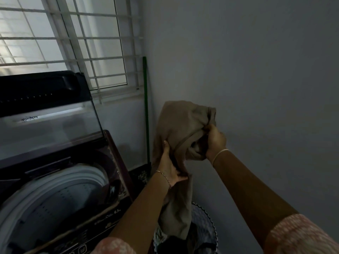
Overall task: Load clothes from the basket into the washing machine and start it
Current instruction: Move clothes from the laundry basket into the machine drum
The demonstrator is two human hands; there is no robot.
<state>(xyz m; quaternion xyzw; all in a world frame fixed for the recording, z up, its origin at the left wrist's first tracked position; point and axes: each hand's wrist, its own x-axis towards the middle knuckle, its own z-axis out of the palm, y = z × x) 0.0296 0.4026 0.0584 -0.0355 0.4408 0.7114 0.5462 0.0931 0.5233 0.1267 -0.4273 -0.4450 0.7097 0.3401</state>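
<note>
Head view: one washing machine [55, 189], one basket [207, 222], one brown garment [179, 129], two hands.

Machine lid [49, 125] stands raised (drum open) at left; the basket sits low beside it. Above the basket, the garment is gripped by both the left hand [169, 169] and right hand [214, 138], each wrist with one bracelet.

**What the view is keeping out of sight**

The brown cloth garment [180, 136] is covering the fingers of the left hand [169, 168] and hanging across most of the dark round laundry basket [207, 222], whose contents are lying too dim to tell apart. The frame's left and bottom edges are cutting off the top-loading washing machine with its white drum [60, 195]; its printed front labels are reading as a blur. Both pink patterned sleeves [300, 235] are running off the bottom edge.
</note>
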